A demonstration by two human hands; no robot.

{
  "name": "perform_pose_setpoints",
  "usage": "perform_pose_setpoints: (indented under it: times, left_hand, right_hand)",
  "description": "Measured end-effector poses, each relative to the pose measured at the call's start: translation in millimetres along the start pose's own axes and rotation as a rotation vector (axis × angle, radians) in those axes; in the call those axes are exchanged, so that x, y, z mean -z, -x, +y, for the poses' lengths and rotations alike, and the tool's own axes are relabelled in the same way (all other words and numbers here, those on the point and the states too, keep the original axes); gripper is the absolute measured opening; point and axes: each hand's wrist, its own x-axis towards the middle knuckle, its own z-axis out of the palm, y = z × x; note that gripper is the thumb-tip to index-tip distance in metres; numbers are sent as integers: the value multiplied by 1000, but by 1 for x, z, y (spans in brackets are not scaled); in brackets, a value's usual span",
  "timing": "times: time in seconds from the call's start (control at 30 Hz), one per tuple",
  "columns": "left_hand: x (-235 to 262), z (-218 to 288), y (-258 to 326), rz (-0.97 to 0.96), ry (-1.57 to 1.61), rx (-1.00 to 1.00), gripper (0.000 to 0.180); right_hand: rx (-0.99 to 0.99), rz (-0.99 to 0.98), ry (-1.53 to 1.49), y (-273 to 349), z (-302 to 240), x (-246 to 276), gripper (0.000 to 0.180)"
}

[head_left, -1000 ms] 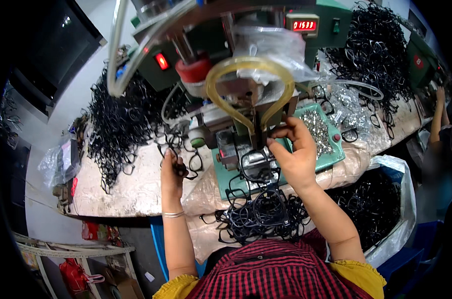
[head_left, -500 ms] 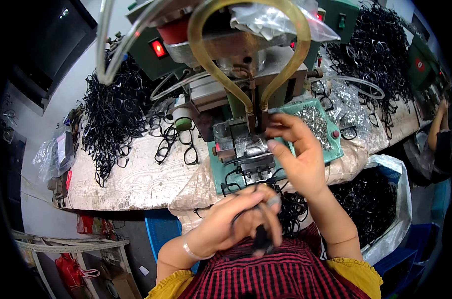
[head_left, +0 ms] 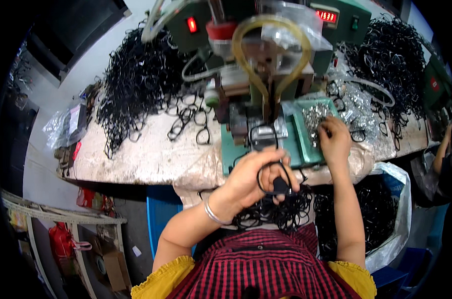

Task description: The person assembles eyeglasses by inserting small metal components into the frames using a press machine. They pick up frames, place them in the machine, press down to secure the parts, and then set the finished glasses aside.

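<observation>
A loose frame and tiny bits leave room for slips

The left hand (head_left: 263, 174) grasps a black frame (head_left: 260, 185) just in front of the press (head_left: 273, 102). One rim is by the fingers; the other seems to lie over the metal jig (head_left: 281, 128) under the press head. Whether it is seated there, I cannot tell.

The right hand (head_left: 336, 138) is bent over the green tray (head_left: 311, 157), its fingertips at the metal bits (head_left: 313, 117). I cannot tell whether it has pinched one.

The bits look small and heaped, so the fingers could lift two, lift one the wrong way round, or drop one among the frames below. Only the left hand appears to steady the frame; a turn of that wrist could twist it off line and spoil the seating. If the head came down then, a rim could crack. Fingers straying under it could be pinched.

The pile (head_left: 280, 212) lies close below the left hand, so a dangling arm could snag. A knock to the tray, right beside the press, could scatter bits over the worktop (head_left: 136, 154).
</observation>
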Motion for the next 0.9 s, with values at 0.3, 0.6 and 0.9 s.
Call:
perform_pose_setpoints:
  times: [0.3,0.6,0.9]
  left_hand:
    - [138,-46,115,343,-1448,283,70]
    - [29,-178,-59,155,-1429,119,106]
    - [-80,-253,-103,-709,-1325,-374,60]
  right_hand:
    - [2,18,-275,-10,11,40,13]
    - [-137,-185,-484,-14,5,80,16]
    - [-136,-295,-320,-21,-3,80,19]
